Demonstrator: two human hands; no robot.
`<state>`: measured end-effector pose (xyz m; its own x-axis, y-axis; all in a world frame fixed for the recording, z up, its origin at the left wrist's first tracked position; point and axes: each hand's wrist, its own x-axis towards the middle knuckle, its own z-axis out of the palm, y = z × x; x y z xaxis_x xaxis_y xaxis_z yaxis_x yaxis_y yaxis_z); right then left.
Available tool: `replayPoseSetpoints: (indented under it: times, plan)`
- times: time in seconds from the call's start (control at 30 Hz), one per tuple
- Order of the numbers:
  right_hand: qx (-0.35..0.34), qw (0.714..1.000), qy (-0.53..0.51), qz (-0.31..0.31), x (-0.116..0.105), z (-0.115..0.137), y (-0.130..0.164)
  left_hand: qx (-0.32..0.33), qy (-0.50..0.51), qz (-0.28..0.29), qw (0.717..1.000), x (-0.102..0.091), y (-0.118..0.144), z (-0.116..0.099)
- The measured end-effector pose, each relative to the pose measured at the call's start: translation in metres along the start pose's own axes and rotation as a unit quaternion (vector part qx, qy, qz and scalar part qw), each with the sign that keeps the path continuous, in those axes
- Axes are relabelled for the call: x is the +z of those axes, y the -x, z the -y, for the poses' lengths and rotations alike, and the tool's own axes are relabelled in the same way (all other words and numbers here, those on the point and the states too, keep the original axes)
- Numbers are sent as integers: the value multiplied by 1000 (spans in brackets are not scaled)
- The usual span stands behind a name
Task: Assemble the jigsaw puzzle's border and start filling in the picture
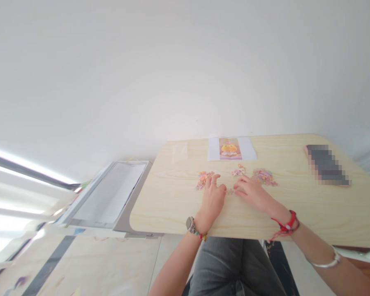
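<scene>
My left hand [214, 199] rests low over the table, its thumb side against a short run of small joined puzzle pieces [230, 191]. Its fingers are bent, and the fingertips partly cover a pile of loose pieces [202, 180]. From the right, my right hand [253, 192] pinches the other end of the same run between thumb and fingers. Just beyond the right hand lie a small cluster of pieces [239, 170] and a larger heap [265, 176]. A printed picture sheet [230, 149] showing a yellow figure lies flat behind them.
The pale wood table [169, 205] stands against a white wall. A clear plastic bag [179, 152] lies at its back left, and a dark, blurred phone-like object [327, 165] at the right. Left of the table is a grey cabinet with papers [111, 193] on top.
</scene>
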<state>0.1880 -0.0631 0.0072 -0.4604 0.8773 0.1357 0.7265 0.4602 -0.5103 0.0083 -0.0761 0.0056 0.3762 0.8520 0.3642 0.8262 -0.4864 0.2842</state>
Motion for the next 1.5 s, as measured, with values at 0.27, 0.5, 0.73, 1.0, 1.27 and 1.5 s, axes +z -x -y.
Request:
replayPoseSetpoints:
  times: [0.27, 0.5, 0.73, 1.0, 1.27, 1.5]
  plan:
    - [-18, 1000, 1, -1, 11, 9, 1, -5, -15, 8, 1000, 5, -1, -2]
    - [-45, 999, 16, -15, 5, 6, 3, 21, -23, -2, 1000, 4, -2, -2]
    - [-93, 995, 15, -31, 5, 28, -27, 17, -23, -40, 999, -25, -1, 18]
    - [-115, 991, 61, -20, 17, 59, -74, -102, -74, -106, 986, -45, 25, 85]
    - [14, 994, 89, -59, -26, -13, -41, -116, -69, -65, 989, -27, 19, 91]
    - [18, 989, 142, -22, -26, -16, -34, -116, -74, -108, 985, -35, 17, 68]
